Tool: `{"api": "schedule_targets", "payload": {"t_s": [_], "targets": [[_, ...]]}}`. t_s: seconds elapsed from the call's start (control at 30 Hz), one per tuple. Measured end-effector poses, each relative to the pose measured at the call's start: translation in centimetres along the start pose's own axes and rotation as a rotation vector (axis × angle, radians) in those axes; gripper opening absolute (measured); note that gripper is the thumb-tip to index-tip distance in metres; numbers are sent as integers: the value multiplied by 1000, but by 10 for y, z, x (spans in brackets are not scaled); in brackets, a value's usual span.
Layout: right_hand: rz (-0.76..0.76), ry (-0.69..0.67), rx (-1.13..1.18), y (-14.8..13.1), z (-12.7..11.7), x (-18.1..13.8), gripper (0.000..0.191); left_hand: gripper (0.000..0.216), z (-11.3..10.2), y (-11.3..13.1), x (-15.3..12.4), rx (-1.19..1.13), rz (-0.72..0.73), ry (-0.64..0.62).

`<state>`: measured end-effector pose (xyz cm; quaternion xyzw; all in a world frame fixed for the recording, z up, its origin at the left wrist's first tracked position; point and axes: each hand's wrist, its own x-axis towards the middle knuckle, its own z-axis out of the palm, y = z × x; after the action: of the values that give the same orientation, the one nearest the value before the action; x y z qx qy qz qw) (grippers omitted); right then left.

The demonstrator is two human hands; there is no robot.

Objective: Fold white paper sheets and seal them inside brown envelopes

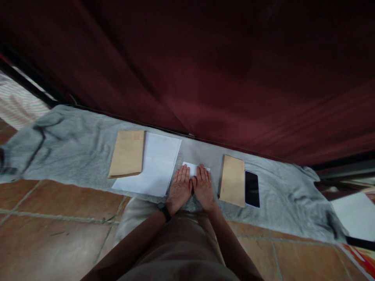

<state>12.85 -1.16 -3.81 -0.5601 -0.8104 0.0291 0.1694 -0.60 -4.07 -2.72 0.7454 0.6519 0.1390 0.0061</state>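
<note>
My left hand and my right hand lie side by side, palms down and fingers stretched forward. Both rest on a small piece of white paper, which looks folded; most of it is hidden under them. To the left, large white sheets lie flat, partly covered by a stack of brown envelopes. Another stack of brown envelopes lies to the right of my right hand. A dark band, likely a watch, is on my left wrist.
A phone with a dark screen lies against the right envelopes. Everything sits on a narrow surface covered with a grey cloth. A dark red panel rises behind it. Tiled floor shows below, and a white sheet is at far right.
</note>
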Motion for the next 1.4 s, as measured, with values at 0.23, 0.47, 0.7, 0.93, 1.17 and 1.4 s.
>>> {"api": "schedule_targets", "payload": {"t_s": [0.23,0.47,0.7,0.93,1.17,1.4], "targets": [[71,88,-79,13,0,-14,61,62,3,1,-3,-16,-60,8],[121,118,-83,16,-1,-23,62,62,-4,7,6,-33,-67,10],[123,124,-75,15,-3,-21,60,60,0,12,23,-56,45,-41],[119,115,-37,15,-3,-23,63,66,5,2,15,-43,-44,0],[108,146,-31,17,0,-24,61,60,-1,-4,5,-7,-58,-4],[101,145,-27,19,2,-24,61,53,-36,-40,3,-55,-41,72]]}}
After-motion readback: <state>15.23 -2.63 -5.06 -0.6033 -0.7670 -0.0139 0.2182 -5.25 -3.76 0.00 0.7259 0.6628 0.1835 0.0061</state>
